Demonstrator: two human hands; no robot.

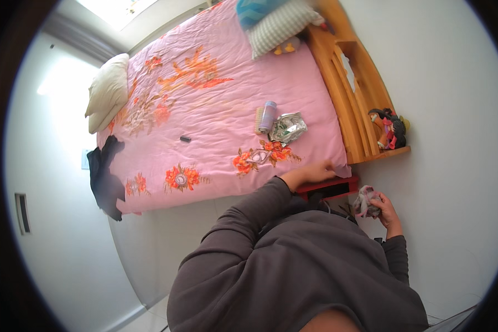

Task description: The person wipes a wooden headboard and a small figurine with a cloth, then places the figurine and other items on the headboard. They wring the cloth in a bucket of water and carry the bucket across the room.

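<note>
My left hand (317, 171) is over the near right corner of the bed, just above a red piece of furniture (355, 184) with a dark opening. It is slightly blurred, its fingers loosely bent and apart, with nothing visible in them. To the right, my right hand (386, 211) grips a crumpled grey and pink cloth (367, 202) beside the furniture. On the pink floral bedspread (216, 153) lie a light purple cylindrical can (268, 117), a yellowish ridged item (258, 120) partly behind it, an open silvery packet (288, 128) and a small dark object (185, 139).
A wooden headboard (330, 83) with a shelf holding dolls (390, 128) borders the bed's right side. Striped pillow (282, 27) and grey plush toy (289, 45) lie at the top. Cream pillow (110, 91) and black garment (107, 178) are at the left end.
</note>
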